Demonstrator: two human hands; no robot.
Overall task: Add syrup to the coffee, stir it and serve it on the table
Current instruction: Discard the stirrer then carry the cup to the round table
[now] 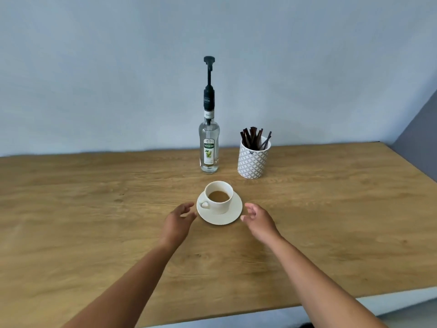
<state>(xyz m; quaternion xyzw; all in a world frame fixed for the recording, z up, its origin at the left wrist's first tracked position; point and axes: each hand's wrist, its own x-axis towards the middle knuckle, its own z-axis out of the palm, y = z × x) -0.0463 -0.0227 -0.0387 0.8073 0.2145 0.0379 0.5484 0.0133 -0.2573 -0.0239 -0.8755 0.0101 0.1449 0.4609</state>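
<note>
A white cup (221, 204) with light brown coffee (219, 196) stands on a white saucer (233, 215) in the middle of the wooden table (94, 209); its handle points left. My left hand (178, 221) hovers just left of the saucer, fingers apart and empty. On the saucer's right side my right hand (256, 218) is likewise open, a small gap from the rim. Behind the cup a clear syrup bottle (209, 147) with a tall black pump (209, 79) stands upright. A patterned holder (253, 159) to its right contains several dark stir sticks (253, 138).
A pale wall runs behind the table's far edge. The table's near edge (307, 306) crosses the bottom right, with floor below it. Bare wood stretches to the left and right of the cup.
</note>
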